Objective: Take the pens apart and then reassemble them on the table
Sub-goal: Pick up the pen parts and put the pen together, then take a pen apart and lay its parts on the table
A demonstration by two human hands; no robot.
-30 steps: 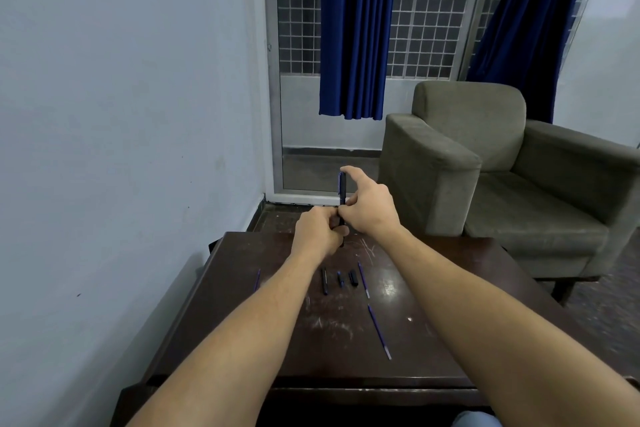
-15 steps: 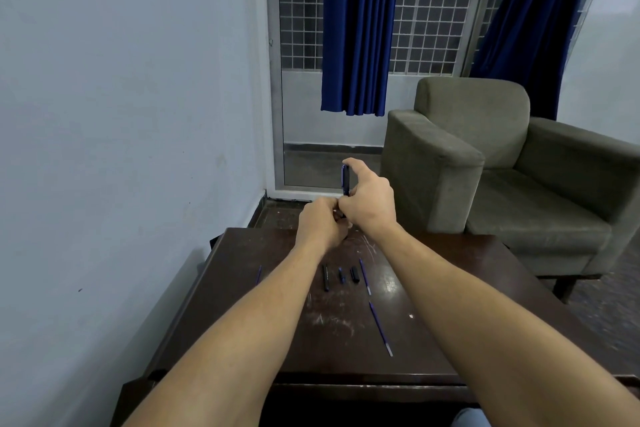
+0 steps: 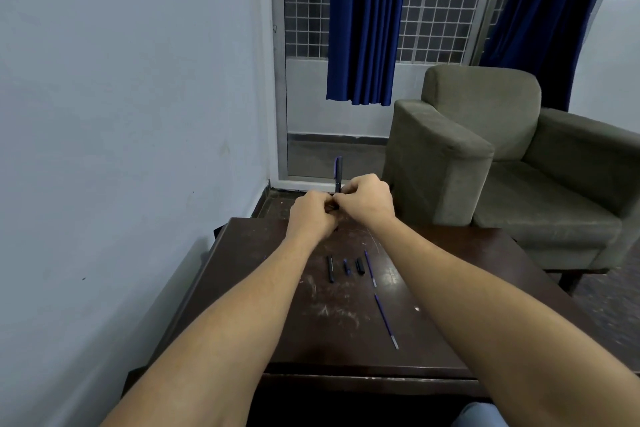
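Dark pen (image 3: 338, 173) stands upright, seemingly clamped by fingers of both hands.

A plain sitting room is showing here. A grey-green armchair (image 3: 512, 156) is sitting beside a dark wooden table (image 3: 242, 253), and blue curtains (image 3: 363, 21) are hanging over a grilled window (image 3: 436, 0).

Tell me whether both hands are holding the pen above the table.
Yes: the left hand and right hand grip the upright pen above the table.
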